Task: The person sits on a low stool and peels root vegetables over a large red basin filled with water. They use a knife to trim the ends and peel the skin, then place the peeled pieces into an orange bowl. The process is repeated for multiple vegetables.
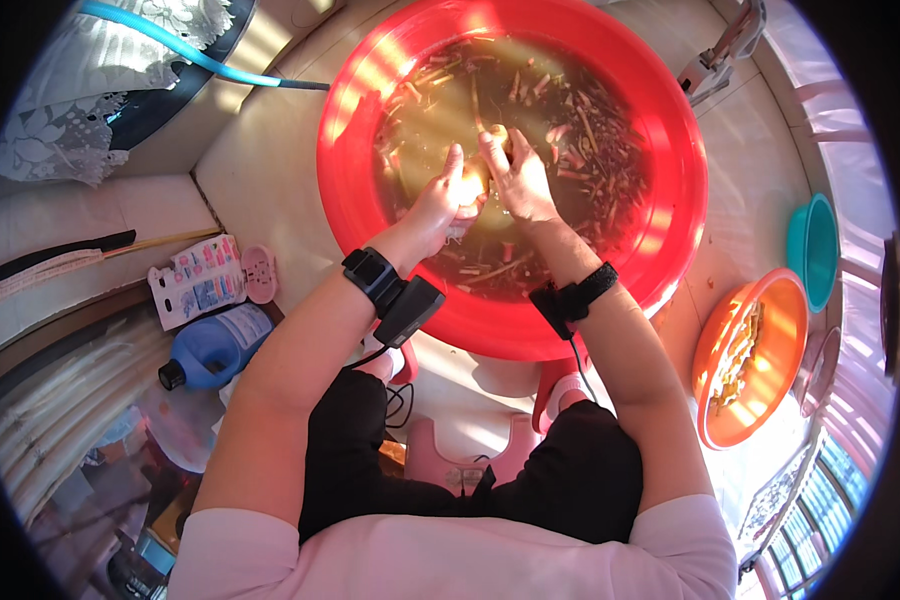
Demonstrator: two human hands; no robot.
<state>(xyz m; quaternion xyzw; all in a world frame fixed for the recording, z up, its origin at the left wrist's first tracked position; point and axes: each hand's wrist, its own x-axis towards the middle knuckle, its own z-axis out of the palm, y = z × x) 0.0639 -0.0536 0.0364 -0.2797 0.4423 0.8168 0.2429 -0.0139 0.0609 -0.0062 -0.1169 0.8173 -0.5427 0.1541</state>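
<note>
Over a large red plastic basin (pixel 600 30) of murky brown water, my two hands are close together. My left hand (pixel 439 199) grips a pale, wet, ginger-like root (pixel 471 186), brightly lit by the sun. Between the thumb and fingers of my right hand (pixel 523 180) is a yellowish knob of root (pixel 499 135). I cannot tell whether the two are one piece. Pinkish stem bits and dark scraps (pixel 600 150) float around them, thickest on the right side of the basin.
To the right stands an orange basin (pixel 784 360) holding yellowish root pieces (pixel 739 360), beside a teal basin (pixel 811 255). A blue bottle (pixel 221 345), a refill pouch (pixel 199 281) and a pink soap dish (pixel 259 274) lie left. A blue hose (pixel 187 49) reaches the red basin's rim.
</note>
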